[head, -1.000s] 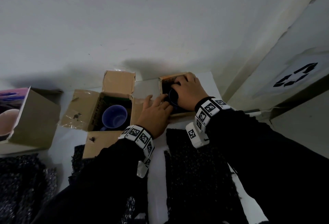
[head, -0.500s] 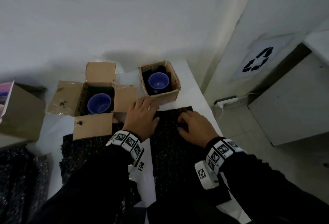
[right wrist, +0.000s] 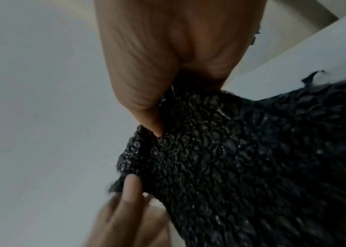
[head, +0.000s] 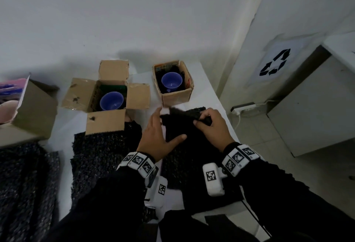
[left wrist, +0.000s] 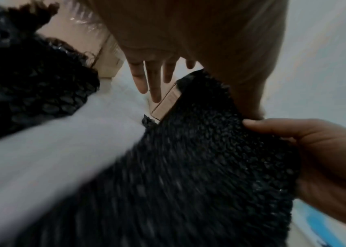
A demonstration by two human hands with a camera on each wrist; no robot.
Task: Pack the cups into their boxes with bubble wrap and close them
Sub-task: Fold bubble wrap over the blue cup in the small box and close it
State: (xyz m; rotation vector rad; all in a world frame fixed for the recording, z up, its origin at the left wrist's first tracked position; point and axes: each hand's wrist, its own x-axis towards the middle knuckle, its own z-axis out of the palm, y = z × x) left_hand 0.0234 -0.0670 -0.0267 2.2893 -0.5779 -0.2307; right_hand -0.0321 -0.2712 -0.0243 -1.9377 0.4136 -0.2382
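Note:
Two blue cups stand in open cardboard boxes at the back of the white table: one cup (head: 111, 100) in the wide-flapped box (head: 104, 124), the other cup (head: 171, 81) in the small box (head: 177, 95). A black bubble wrap sheet (head: 184, 151) lies in front of the small box. My right hand (head: 210, 126) pinches its far edge and lifts it, with the thumb (right wrist: 146, 117) pressed into the wrap (right wrist: 241, 158). My left hand (head: 156, 136) is open at the sheet's left edge; its fingers (left wrist: 153, 83) are straight and its thumb lies on the wrap (left wrist: 199, 158).
A second bubble wrap sheet (head: 99, 157) lies left of my hands, with more wrap (head: 25, 184) at far left. Another cardboard box (head: 36, 111) stands at the left edge. The table (head: 211, 88) ends on the right, above a floor with a power strip (head: 244, 106) and a white cabinet (head: 311, 111).
Both hands left the small box, where the cup now stands, and came back to the bubble wrap. The right hand has since pinched and raised the sheet's far edge.

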